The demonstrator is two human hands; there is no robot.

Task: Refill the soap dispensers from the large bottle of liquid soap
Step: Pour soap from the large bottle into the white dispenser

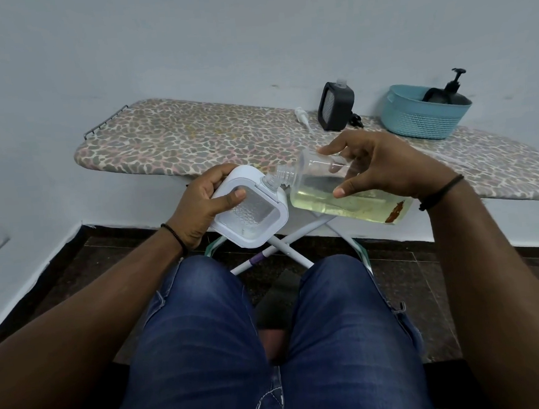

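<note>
Right now the left hand [197,206] is gripping the white dispenser [249,212], fingers curled round its back and thumb pressing on its textured clear front panel, while the right hand [375,167] is holding the large soap bottle [335,196] from above, thumb and fingers curled round its clear body. Both are hovering in the air in front of the near edge of the ironing board [192,139], over the person's knees; neither is resting on anything.

As I judge it, the main risk is lying in the meeting of the two threaded necks: both are narrow, and the bottle's mouth is only touching or just beside the dispenser's opening. If either wrist is drifting, the yellowish liquid, now pooling along the lower side of the tilted bottle, could be running down the smooth white casing and onto the jeans [207,338]. Tipping too fast could also be flooding the small opening. Wet soap would be making both hard, glossy plastic shells slippery in the grip.

The dispenser is looking squarish with rounded corners; the bottle is looking transparent and thin-walled. Toward the far right corner of the board, a black dispenser [335,108] is standing upright, and a blue perforated basket [416,121] is holding another dark pump bottle [449,93].
</note>
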